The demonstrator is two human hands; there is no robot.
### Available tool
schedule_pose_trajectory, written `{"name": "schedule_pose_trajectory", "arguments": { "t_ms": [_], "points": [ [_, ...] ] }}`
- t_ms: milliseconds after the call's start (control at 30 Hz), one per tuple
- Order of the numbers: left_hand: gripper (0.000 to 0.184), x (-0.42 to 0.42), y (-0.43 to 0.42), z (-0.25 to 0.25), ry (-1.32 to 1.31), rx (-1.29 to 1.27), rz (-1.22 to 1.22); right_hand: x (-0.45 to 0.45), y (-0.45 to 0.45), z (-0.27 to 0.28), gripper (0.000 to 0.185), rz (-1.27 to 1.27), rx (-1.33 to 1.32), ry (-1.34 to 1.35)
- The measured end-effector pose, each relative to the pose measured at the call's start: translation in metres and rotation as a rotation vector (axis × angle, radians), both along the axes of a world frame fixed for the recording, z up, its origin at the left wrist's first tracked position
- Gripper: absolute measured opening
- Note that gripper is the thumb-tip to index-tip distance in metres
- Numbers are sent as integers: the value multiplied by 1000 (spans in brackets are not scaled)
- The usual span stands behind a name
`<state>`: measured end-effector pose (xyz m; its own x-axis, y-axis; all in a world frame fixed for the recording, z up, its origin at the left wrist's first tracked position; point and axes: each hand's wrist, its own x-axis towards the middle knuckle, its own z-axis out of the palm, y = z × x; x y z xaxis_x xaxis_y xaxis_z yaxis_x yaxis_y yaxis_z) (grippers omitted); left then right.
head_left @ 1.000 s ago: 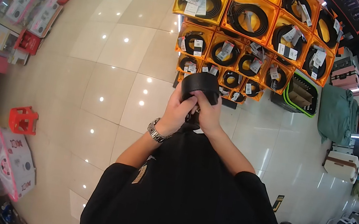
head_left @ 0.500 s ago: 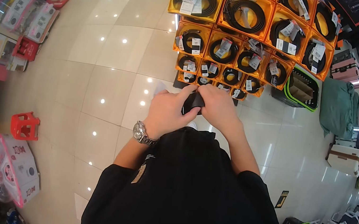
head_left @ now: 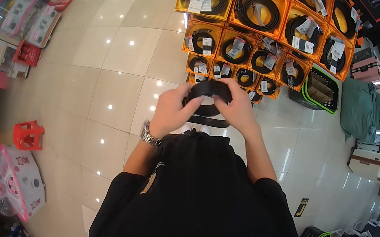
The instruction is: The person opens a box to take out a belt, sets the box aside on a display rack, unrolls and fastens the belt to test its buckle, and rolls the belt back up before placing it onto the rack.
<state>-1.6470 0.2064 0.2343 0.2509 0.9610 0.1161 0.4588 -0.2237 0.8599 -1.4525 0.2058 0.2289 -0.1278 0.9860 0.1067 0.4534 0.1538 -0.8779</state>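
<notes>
A black belt (head_left: 211,88), coiled into a loose ring, is held between both hands in front of my waist. My left hand (head_left: 171,108), with a metal watch on the wrist, grips the ring's left side, thumb on the inside. On the opposite side, my right hand (head_left: 238,111) has its fingers around the outer band and its thumb inside. One end of the belt hangs out below the coil. Just beyond my hands stands an orange display rack (head_left: 253,32) whose compartments hold coiled black belts with white tags.
A black basket with a green rim (head_left: 320,93) stands right of the rack, near a green covered bundle (head_left: 361,110). A white suitcase (head_left: 367,165) is farther right. On the left are a red stool (head_left: 28,135) and a white-and-pink machine (head_left: 21,182). Tiled floor (head_left: 118,90) lies between.
The belt was mostly hidden under my close-set hands. Now my hands are farther apart and the coil shows as an open ring, with one end hanging below.
</notes>
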Motion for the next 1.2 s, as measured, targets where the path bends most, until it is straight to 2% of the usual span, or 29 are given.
{"name": "schedule_pose_trajectory", "arguments": {
  "t_ms": [100, 167, 233, 300, 333, 433, 533, 633, 700, 767, 867, 933, 1100, 1200],
  "points": [
    [31, -1, 3, -13, -346, -123, -13, -2, -1, 3, 34, -30, -41, 116],
    [31, 1, 3, -15, -324, -138, -46, -3, 0, 12, 31, -38, -36, 145],
    [31, 1, 3, -14, -299, -150, -82, -2, 5, 19, 29, -84, 46, 7],
    [31, -1, 2, -9, -369, -312, -139, 1, 11, 22, 28, -79, 38, 8],
    [31, 0, 1, -11, -363, -312, -142, 2, 15, 21, 28, -95, 37, 22],
    [32, 7, -2, -17, -333, -229, -75, 6, 24, 20, 28, -139, 6, 1],
    [35, 13, -6, -22, -424, -199, 80, 11, 30, 16, 29, -127, -59, 99],
    [33, 8, -4, -29, -493, -243, 64, 16, 29, 24, 29, -136, -121, 75],
    [32, 11, -3, -26, -491, -259, 55, 18, 26, 31, 28, -115, -69, 23],
    [31, 10, 1, -33, -322, -180, -16, 20, 22, 32, 28, -94, -18, -31],
    [38, 5, 2, -19, -290, -179, -27, 22, 20, 31, 29, -110, 28, 4],
    [49, 2, 4, 0, -175, -124, -45, 21, 18, 31, 32, -106, 72, -142],
    [46, 1, 17, 14, -23, -9, -129, 12, 11, 38, 35, 51, 94, -80],
    [43, -1, 18, 18, -98, -134, -221, 15, 14, 41, 34, 109, 79, 1]
  ]
}}
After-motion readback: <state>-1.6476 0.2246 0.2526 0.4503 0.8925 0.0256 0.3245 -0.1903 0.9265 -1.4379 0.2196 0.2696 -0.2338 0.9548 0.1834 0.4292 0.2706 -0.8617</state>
